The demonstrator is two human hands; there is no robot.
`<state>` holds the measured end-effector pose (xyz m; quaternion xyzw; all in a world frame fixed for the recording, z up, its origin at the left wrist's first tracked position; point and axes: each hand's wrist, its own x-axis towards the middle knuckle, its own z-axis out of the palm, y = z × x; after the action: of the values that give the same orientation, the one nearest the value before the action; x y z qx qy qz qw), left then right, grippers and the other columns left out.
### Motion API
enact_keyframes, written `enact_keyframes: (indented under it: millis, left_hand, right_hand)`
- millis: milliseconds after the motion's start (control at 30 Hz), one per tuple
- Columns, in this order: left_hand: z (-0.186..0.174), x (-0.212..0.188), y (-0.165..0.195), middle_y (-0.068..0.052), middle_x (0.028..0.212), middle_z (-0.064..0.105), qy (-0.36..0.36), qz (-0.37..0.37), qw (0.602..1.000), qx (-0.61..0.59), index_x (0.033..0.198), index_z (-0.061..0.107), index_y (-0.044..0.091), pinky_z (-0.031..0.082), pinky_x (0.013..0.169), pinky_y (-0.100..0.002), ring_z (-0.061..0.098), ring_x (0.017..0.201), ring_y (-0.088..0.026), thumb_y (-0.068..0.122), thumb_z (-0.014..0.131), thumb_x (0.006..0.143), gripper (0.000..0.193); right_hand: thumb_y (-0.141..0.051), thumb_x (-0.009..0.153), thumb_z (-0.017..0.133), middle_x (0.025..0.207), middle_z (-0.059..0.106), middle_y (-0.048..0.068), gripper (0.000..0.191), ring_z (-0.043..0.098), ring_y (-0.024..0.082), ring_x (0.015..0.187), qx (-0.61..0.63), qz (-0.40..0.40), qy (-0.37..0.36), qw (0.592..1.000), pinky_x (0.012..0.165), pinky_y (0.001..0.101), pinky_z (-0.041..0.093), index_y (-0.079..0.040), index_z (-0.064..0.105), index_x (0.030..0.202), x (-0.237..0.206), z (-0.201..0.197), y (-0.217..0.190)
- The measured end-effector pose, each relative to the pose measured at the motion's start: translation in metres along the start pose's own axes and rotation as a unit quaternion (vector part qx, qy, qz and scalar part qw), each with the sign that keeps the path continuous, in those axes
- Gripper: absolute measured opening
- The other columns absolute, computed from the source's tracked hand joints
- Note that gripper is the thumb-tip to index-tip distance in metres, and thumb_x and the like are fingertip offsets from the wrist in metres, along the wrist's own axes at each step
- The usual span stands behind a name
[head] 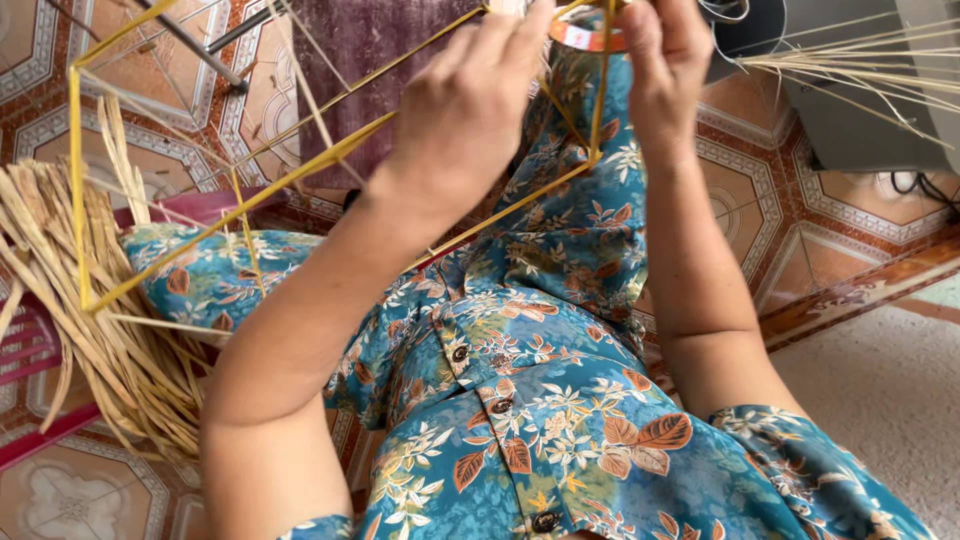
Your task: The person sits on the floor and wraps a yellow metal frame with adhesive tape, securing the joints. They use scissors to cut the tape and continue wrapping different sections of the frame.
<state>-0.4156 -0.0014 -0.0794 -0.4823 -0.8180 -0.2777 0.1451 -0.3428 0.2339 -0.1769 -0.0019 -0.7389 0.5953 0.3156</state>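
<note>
My fingertips run off the top edge, so the exact grip is hard to read. My left hand (465, 110) curls closed around the yellow stick frame (240, 205); my right hand (665, 60) pinches the tape roll (585, 38) between both hands. Dried straw bundle (90, 300) lies well left.

Yellow frame rods (300, 170) and straw bundle (90, 300) crowd the left; right side seems open.

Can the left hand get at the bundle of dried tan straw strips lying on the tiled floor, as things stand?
Probably yes, but not at once. The left hand is up at the yellow stick frame, seemingly gripping it. The bundle of dried tan straw strips lies low on the left side, nothing covering it; the hand would have to let go first.
</note>
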Motion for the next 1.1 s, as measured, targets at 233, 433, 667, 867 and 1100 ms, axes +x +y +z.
enact_keyframes:
  millis: [233, 433, 667, 867, 1100]
  left_hand:
    - [0.071, 0.053, 0.008, -0.015, 0.085, 0.07, -0.031, -0.012, 0.989, 0.144, 0.103, 0.063, 0.003, 0.06, 0.054, -0.036, 0.074, 0.07, -0.025, 0.013, 0.066, 0.094, 0.014]
    - [0.057, 0.086, -0.041, -0.004, 0.072, 0.071, -0.254, -0.301, 0.789, -0.472, 0.091, 0.068, 0.005, 0.057, 0.045, -0.022, 0.07, 0.054, -0.01, 0.02, 0.058, 0.1, 0.02]
    - [0.041, 0.095, -0.061, -0.005, 0.078, 0.074, -0.216, -0.233, 0.828, -0.462, 0.099, 0.075, 0.002, 0.056, 0.056, -0.026, 0.069, 0.063, -0.01, 0.024, 0.073, 0.098, 0.023]
    - [0.041, 0.132, -0.101, -0.002, 0.085, 0.075, -0.307, -0.085, 0.885, -0.34, 0.105, 0.076, 0.006, 0.059, 0.065, -0.026, 0.071, 0.072, -0.009, 0.034, 0.072, 0.1, 0.029]
    - [0.089, 0.152, -0.125, 0.002, 0.094, 0.077, -0.372, -0.054, 0.832, -0.409, 0.112, 0.077, 0.01, 0.062, 0.077, -0.026, 0.073, 0.082, -0.008, 0.045, 0.071, 0.103, 0.037]
  right_hand:
    - [-0.017, 0.117, 0.064, 0.148, 0.054, 0.009, 0.046, 0.054, 0.018, 0.136, -0.035, -0.007, 0.061, 0.997, 0.119, 0.027, 0.042, -0.006, 0.046, 0.158, -0.029, 0.04, 0.0]
    - [-0.007, 0.114, 0.072, 0.148, 0.057, 0.009, 0.048, 0.054, 0.018, 0.139, -0.053, -0.009, 0.009, 0.999, 0.122, 0.0277, 0.04, -0.004, 0.049, 0.156, -0.01, 0.022, 0.005]
    - [-0.006, 0.105, 0.079, 0.124, 0.064, 0.002, 0.035, 0.061, 0.01, 0.111, 0.067, 0.054, -0.028, 0.996, 0.101, 0.0223, 0.05, 0.001, 0.063, 0.136, 0.013, 0.007, 0.013]
    - [-0.006, 0.106, 0.078, 0.111, 0.063, -0.001, 0.024, 0.059, 0.007, 0.097, 0.127, 0.083, -0.051, 0.987, 0.09, 0.0199, 0.049, 0.0, 0.068, 0.127, 0.024, 0.006, 0.026]
    - [-0.006, 0.101, 0.088, 0.116, 0.07, 0.006, 0.026, 0.066, 0.016, 0.102, -0.148, -0.075, -0.055, 0.985, 0.09, 0.0283, 0.054, -0.002, 0.072, 0.121, 0.063, -0.028, 0.014]
